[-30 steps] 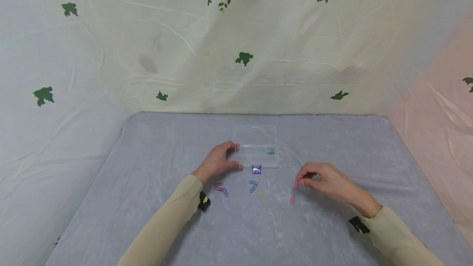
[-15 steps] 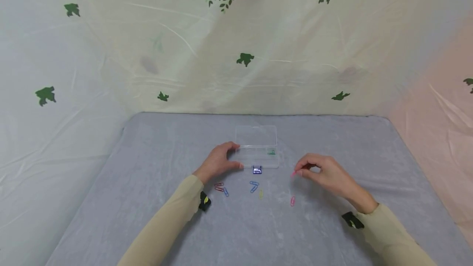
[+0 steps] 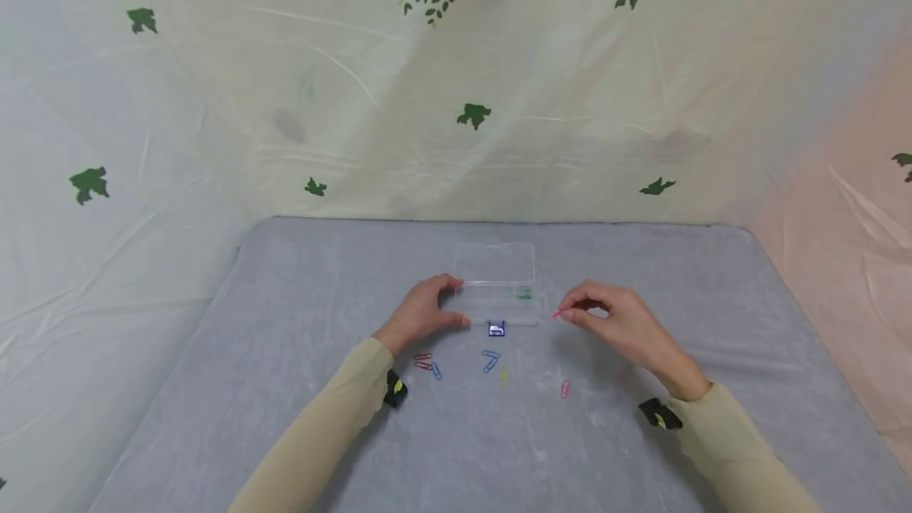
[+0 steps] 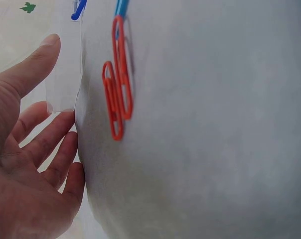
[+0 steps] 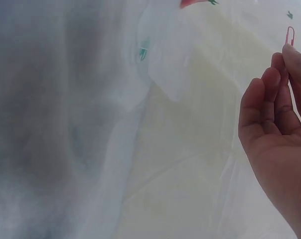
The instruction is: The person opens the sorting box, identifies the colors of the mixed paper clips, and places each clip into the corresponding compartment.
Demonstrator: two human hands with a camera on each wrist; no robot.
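A clear plastic box (image 3: 476,312) stands on the cloth with its lid raised at the back. My left hand (image 3: 419,313) holds its left end, thumb at the front corner and fingertips at the back one. Green paperclips (image 3: 524,294) lie in the back right compartment. My right hand (image 3: 627,327) pinches a pink paperclip (image 5: 290,36) between thumb and fingers, above the cloth just right of the box. A small dark blue piece with a pale patch (image 3: 496,329) sits at the box's front edge.
Red paperclips (image 3: 423,361) and a blue one (image 3: 436,371) lie near the left wrist. Blue paperclips (image 3: 490,361), a yellow paperclip (image 3: 503,375) and another pink paperclip (image 3: 565,389) lie in front of the box. Pale patterned sheets (image 3: 399,101) hang behind the grey cloth (image 3: 342,450).
The right hand has moved left and away from me, carrying the pink paperclip from above the other pink one to beside the box. My left hand stays at the box.
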